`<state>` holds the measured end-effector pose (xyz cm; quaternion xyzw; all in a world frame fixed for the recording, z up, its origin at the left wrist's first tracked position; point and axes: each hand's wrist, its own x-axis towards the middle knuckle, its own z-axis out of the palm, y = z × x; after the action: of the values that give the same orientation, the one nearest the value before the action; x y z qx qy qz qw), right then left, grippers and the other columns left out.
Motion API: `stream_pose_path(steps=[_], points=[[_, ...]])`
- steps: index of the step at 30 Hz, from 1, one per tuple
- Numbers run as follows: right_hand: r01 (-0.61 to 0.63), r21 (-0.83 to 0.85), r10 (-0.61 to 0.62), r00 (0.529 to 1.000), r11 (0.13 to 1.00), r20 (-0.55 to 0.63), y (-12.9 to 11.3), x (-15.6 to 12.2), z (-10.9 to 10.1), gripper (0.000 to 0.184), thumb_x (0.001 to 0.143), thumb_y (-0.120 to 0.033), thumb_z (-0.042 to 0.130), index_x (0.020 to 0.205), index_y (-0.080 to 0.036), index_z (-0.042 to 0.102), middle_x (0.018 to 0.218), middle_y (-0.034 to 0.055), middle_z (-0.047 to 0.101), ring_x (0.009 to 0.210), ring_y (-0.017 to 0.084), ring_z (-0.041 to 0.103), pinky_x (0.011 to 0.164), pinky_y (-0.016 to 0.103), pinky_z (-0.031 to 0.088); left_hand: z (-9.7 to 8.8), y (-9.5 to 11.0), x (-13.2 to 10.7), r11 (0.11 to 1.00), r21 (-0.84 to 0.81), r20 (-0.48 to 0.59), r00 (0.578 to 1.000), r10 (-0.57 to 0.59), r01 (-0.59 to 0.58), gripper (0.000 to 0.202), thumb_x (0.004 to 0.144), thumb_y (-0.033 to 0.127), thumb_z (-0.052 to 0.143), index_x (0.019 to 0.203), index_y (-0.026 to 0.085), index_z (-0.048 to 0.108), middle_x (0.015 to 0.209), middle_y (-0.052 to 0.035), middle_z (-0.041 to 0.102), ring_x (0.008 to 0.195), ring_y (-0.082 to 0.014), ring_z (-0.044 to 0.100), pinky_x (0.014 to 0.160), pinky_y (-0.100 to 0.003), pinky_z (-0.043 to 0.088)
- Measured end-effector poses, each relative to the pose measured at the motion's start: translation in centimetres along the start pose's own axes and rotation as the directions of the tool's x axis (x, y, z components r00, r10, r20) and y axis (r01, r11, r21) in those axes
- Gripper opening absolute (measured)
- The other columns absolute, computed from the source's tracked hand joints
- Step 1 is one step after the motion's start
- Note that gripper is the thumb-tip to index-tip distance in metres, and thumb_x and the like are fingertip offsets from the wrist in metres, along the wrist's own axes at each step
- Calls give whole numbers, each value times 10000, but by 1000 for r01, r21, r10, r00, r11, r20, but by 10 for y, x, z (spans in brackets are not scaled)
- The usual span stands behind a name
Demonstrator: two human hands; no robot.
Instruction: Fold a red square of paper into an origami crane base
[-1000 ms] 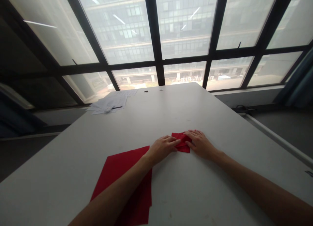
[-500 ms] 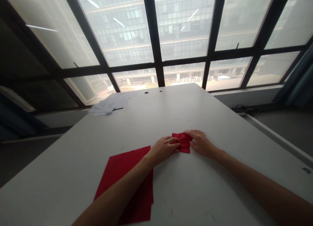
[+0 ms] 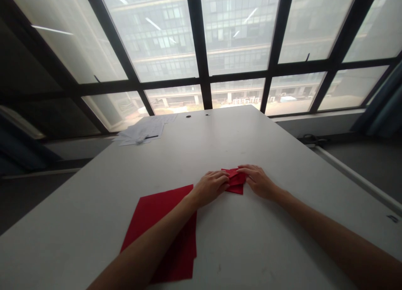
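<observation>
I press my left hand [image 3: 211, 187] and right hand [image 3: 258, 182], fingers flat, onto the folded red paper [image 3: 235, 182] between them, pinning its creases against the counter [image 3: 251, 248].

Hazy daylight comes from the windows [image 3: 238, 34] beyond the hands, leaving the worktop [image 3: 282, 248] dim; wide-angle bending warps the edges.

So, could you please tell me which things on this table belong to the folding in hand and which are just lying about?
In hand:
- small folded red paper, pressed on the table by the left hand and right hand
- stack of flat red sheets, under the left forearm

Lying about:
- white papers at the far left corner
- dark pen on them, barely visible
</observation>
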<state>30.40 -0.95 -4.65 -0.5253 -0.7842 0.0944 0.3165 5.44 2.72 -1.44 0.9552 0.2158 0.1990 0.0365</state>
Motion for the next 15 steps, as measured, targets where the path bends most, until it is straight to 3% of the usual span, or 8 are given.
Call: stream_pose_path(steps=[4,9,12,15], points=[[1,-29,-1,1000,1000,-1,2,0,2,405,843,-110,477,1135,-282,699,1308,40,638,1229,252,547,1084,488,351,-2,-5,-2,997,-21,74,994,78,-76,235,964,326,600,1186,264,649,1288,-46,661,1154,-208,636,1010,-350,454],[11,48,-6,995,999,-101,4,1,4,488,835,-66,430,1242,-240,636,1290,70,633,1213,240,553,1075,458,396,0,-1,-1,997,0,77,994,72,-72,188,1006,252,504,1033,231,689,1212,-61,698,1038,-209,689,928,-338,489],[-3,135,33,975,991,-220,5,2,1,444,880,-85,395,1237,-218,622,1236,86,640,1184,228,564,1057,434,432,3,3,-1,989,-114,-1,996,-94,93,158,982,235,516,975,221,674,1028,-55,737,882,-190,703,820,-301,505],[7,191,56,945,982,-322,1,4,-4,330,945,-229,475,1246,-230,609,1234,89,637,1190,245,561,1060,453,437,5,5,-1,902,-311,-107,932,-347,300,163,979,268,487,961,209,638,805,-22,704,691,-154,650,668,-252,481]])
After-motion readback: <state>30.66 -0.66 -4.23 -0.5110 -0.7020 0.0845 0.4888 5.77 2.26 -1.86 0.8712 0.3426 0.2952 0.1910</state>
